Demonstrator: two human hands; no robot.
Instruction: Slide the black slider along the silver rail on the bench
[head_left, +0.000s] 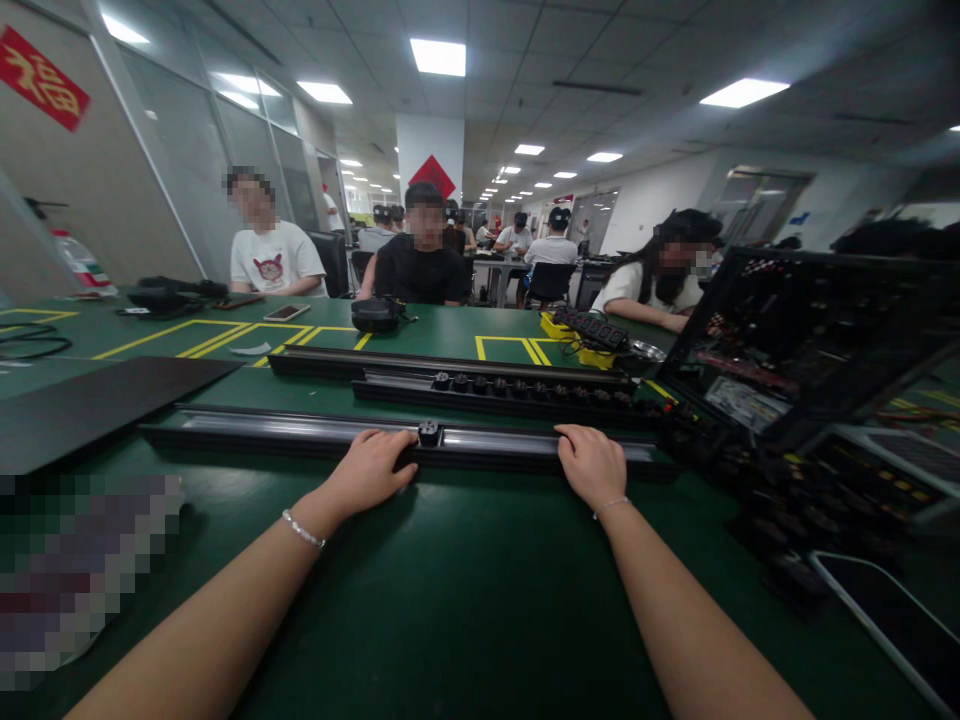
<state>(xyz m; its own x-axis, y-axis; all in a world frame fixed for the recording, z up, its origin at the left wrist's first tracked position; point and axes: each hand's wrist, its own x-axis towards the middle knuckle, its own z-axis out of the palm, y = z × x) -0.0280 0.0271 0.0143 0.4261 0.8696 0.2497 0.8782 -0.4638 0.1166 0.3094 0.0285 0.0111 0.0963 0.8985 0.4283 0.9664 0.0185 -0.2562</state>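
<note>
Left hand (371, 470): resting on the near edge of the long black rail (300, 436), fingers loosely curled over it, holding nothing; a bracelet on the wrist.
Right hand (592, 462): laid on the same rail further right, fingers curled down over its top, gripping nothing that I can see.
Rail: lies crosswise on the green table (450, 580), just beyond both hands, with a small black socket module (428, 432) seated in it between them.
Second rail (495, 385): just behind, carrying a row of modules.
Right side: open computer case (810, 340).
Far edge: three people sit facing this way.
</note>
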